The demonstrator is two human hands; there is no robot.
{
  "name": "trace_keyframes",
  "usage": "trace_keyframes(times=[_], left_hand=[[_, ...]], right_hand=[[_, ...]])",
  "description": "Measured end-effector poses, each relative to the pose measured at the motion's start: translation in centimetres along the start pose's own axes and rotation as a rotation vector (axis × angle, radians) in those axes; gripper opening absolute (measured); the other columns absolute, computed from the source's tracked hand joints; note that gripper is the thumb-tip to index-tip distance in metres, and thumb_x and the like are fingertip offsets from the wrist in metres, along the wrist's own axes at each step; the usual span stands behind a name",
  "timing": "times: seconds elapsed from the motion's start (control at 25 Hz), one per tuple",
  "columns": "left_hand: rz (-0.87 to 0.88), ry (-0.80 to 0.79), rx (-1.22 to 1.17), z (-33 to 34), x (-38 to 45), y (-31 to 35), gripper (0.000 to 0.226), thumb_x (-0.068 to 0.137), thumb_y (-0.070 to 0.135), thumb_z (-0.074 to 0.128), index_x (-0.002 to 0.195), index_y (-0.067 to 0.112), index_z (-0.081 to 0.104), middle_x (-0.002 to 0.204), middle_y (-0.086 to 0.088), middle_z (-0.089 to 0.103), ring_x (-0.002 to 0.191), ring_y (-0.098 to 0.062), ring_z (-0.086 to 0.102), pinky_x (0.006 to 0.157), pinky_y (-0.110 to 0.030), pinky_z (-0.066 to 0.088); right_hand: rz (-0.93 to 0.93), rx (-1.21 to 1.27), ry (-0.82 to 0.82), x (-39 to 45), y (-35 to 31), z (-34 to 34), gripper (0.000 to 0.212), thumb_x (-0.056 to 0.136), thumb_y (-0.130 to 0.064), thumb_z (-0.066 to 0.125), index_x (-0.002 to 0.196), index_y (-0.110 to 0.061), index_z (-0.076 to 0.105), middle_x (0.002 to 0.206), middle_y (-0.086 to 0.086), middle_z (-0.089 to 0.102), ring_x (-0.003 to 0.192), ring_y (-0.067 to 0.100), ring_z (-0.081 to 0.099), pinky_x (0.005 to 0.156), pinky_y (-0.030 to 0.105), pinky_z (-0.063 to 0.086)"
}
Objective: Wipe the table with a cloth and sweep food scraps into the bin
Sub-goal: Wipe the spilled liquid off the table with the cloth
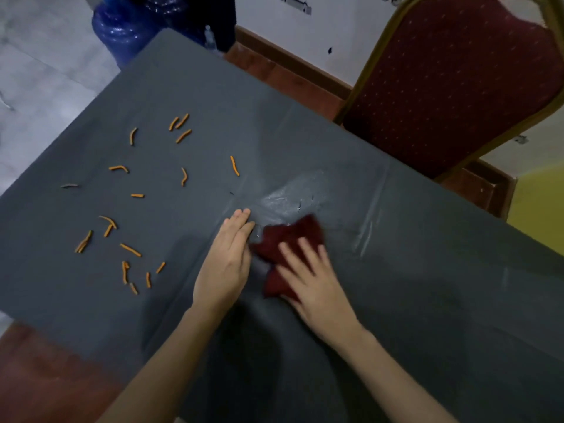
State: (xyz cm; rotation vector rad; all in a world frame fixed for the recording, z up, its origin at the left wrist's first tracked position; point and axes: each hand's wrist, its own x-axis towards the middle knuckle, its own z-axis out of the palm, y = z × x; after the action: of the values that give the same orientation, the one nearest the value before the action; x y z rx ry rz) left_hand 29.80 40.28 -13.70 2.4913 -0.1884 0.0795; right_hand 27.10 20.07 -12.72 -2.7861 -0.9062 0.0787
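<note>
Right now the right hand [308, 276] lies flat with its fingers spread and straight on a crumpled dark red cloth [287, 239], pressing it down on the table's dark grey plastic cover [427, 270], a little toward the near edge from the middle. The hand and the cloth are slightly blurred. The left hand [225, 264] rests palm down just beside the cloth's left side, fingers straight and held together, their tips on the cover; whether its edge touches the cloth I cannot tell.

Just beyond the cloth, toward the far edge, a wet, shiny patch [290, 196] glistens on the cover, and a few pale creases run across the plastic to its right.

Over the left half of the table, well apart from both hands, thin orange strips of food [131, 250] lie scattered singly and in small clusters, reaching from near the left corner up toward the far corner; one strip [234, 165] lies nearest the wet patch.

Past the far corner stands a blue plastic-wrapped bundle [122, 29] on the pale tiled floor [45, 71]. At the table's far right edge stands a chair with a gold-coloured metal frame and a dark red dotted upholstered back [457, 80], its back facing the table. Behind it are a white wall [335, 25] and a brown wooden skirting board [290, 74].
</note>
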Motion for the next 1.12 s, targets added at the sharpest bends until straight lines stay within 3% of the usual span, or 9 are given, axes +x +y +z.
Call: trace_keyframes(times=[0.08, 0.16, 0.28, 0.44, 0.56, 0.68, 0.84, 0.96, 1.12], left_hand=[[0.006, 0.01, -0.011, 0.0, 0.0, -0.1, 0.044, 0.09, -0.002, 0.035, 0.13, -0.005, 0.051, 0.145, -0.016, 0.045, 0.141, -0.022, 0.032, 0.121, -0.03, 0.014], [0.006, 0.02, -0.005, 0.1, 0.0, -0.2, 0.045, 0.089, -0.002, 0.033, 0.129, -0.006, 0.052, 0.144, -0.016, 0.046, 0.139, -0.023, 0.032, 0.121, -0.03, 0.013], [-0.001, 0.027, 0.016, 0.4, 0.1, -0.1, 0.045, 0.089, -0.004, 0.032, 0.129, -0.006, 0.053, 0.143, -0.016, 0.048, 0.139, -0.023, 0.034, 0.121, -0.03, 0.015], [-0.003, 0.029, 0.016, 0.3, 0.2, -0.1, 0.046, 0.089, -0.003, 0.032, 0.13, -0.005, 0.053, 0.144, -0.015, 0.047, 0.14, -0.022, 0.034, 0.121, -0.03, 0.015], [0.001, 0.016, 0.021, 0.3, 0.2, 0.0, 0.047, 0.087, -0.004, 0.034, 0.129, -0.006, 0.053, 0.144, -0.016, 0.046, 0.14, -0.022, 0.033, 0.121, -0.03, 0.014], [-0.003, 0.009, 0.042, 0.2, 0.2, 0.1, 0.047, 0.084, -0.007, 0.039, 0.129, -0.005, 0.053, 0.145, -0.015, 0.045, 0.14, -0.023, 0.034, 0.121, -0.032, 0.015], [-0.003, 0.004, 0.067, 0.1, 0.1, 0.4, 0.045, 0.084, -0.004, 0.04, 0.128, -0.003, 0.053, 0.146, -0.013, 0.045, 0.14, -0.025, 0.036, 0.121, -0.033, 0.017], [-0.02, -0.014, 0.09, 0.2, -0.1, 0.4, 0.046, 0.085, 0.0, 0.038, 0.129, -0.003, 0.051, 0.147, -0.014, 0.042, 0.141, -0.026, 0.033, 0.121, -0.033, 0.015], [-0.008, -0.051, 0.154, 0.5, 0.0, 0.8, 0.049, 0.083, 0.0, 0.032, 0.128, -0.01, 0.048, 0.146, -0.024, 0.04, 0.14, -0.036, 0.031, 0.12, -0.042, 0.017]], right_hand=[[-0.253, -0.07, -0.041, 1.4, 2.2, -0.6, 0.037, 0.091, -0.025, 0.053, 0.126, -0.015, 0.056, 0.152, 0.007, 0.033, 0.142, 0.033, 0.025, 0.114, 0.055, 0.021], [-0.255, -0.127, -0.026, 2.3, 7.0, -1.8, 0.035, 0.087, -0.017, 0.056, 0.122, -0.012, 0.058, 0.151, 0.009, 0.035, 0.141, 0.035, 0.027, 0.113, 0.057, 0.022], [0.043, -0.181, -0.014, 3.3, 13.5, -3.7, 0.046, 0.084, -0.014, 0.064, 0.129, -0.011, 0.054, 0.152, 0.009, 0.034, 0.141, 0.035, 0.025, 0.114, 0.056, 0.019], [0.447, -0.012, 0.172, 6.3, 8.6, -2.8, 0.043, 0.093, -0.023, 0.053, 0.134, -0.014, 0.05, 0.15, 0.007, 0.037, 0.143, 0.034, 0.02, 0.114, 0.056, 0.019], [0.126, 0.027, 0.068, 5.7, 3.2, -1.2, 0.044, 0.091, -0.03, 0.048, 0.132, -0.014, 0.053, 0.152, 0.006, 0.035, 0.142, 0.035, 0.022, 0.114, 0.055, 0.018], [-0.103, -0.111, -0.028, 2.1, 5.8, -2.0, 0.045, 0.086, -0.024, 0.057, 0.13, -0.013, 0.054, 0.153, 0.005, 0.032, 0.143, 0.031, 0.021, 0.116, 0.051, 0.019], [0.39, -0.141, 0.035, -6.9, 12.7, -4.4, 0.047, 0.085, -0.014, 0.067, 0.131, -0.014, 0.053, 0.15, 0.006, 0.037, 0.142, 0.032, 0.024, 0.114, 0.054, 0.018], [0.825, -0.032, 0.197, -10.2, 11.2, -4.4, 0.04, 0.095, -0.022, 0.051, 0.134, -0.014, 0.051, 0.15, 0.005, 0.037, 0.143, 0.031, 0.019, 0.115, 0.055, 0.018], [0.813, 0.065, 0.269, -5.1, 3.2, -1.6, 0.042, 0.095, -0.032, 0.04, 0.129, -0.014, 0.055, 0.148, 0.005, 0.041, 0.14, 0.036, 0.025, 0.114, 0.055, 0.018]])
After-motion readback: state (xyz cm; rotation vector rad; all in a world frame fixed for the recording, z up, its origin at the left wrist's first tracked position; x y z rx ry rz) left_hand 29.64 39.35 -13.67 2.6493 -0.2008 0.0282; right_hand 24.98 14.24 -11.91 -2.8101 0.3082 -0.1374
